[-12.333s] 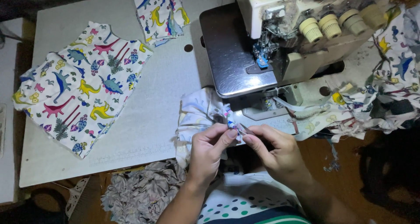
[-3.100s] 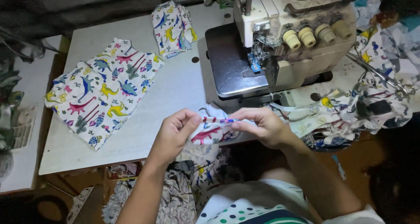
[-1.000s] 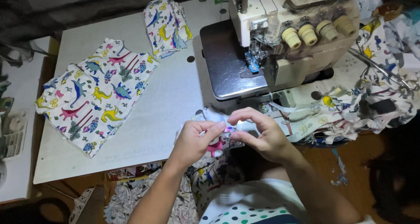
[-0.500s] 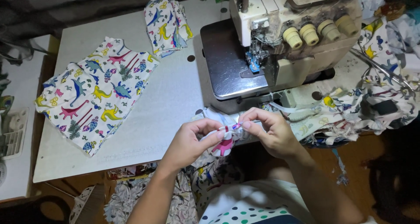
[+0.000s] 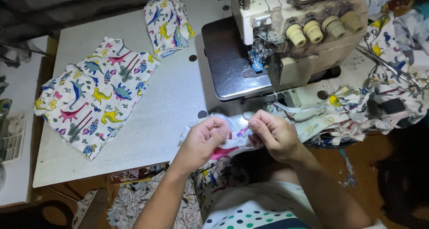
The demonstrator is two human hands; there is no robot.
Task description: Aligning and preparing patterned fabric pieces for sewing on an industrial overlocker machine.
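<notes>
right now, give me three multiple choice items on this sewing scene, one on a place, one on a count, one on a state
1. Where does the large flat dinosaur-print fabric piece lie?
A. left on the white table
B. under the needle
C. on the floor

2. How many cream thread-tension knobs show on the beige sewing machine?
A. two
B. four
C. six

3. What state is the small dinosaur-print fabric piece in?
A. lying flat alone
B. pinched by left hand and right hand
C. hanging from the machine

Answers: 1 A, it rests left of the machine; 2 B, four knobs in a row; 3 B, both hands' fingers grip it.
</notes>
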